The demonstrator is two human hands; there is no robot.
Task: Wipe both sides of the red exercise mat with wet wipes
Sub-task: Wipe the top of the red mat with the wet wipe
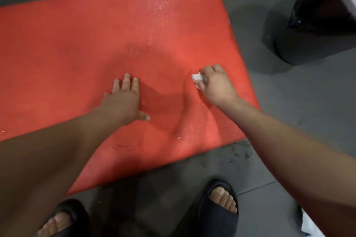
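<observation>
The red exercise mat [77, 44] lies flat on the grey floor and fills most of the view. Wet streaks and droplets shine along its middle and near its front edge. My left hand [123, 98] presses flat on the mat with straight, spread fingers. To its right, my right hand [216, 84] grips a crumpled white wet wipe [196, 77] and holds it down on the mat near the right end. Most of the wipe is hidden under the fingers.
A black round-based object [316, 31] stands on the floor beyond the mat's right end. My feet in black slides [219, 209] stand on the grey tiles just in front of the mat. Something white [310, 225] shows at the bottom right corner.
</observation>
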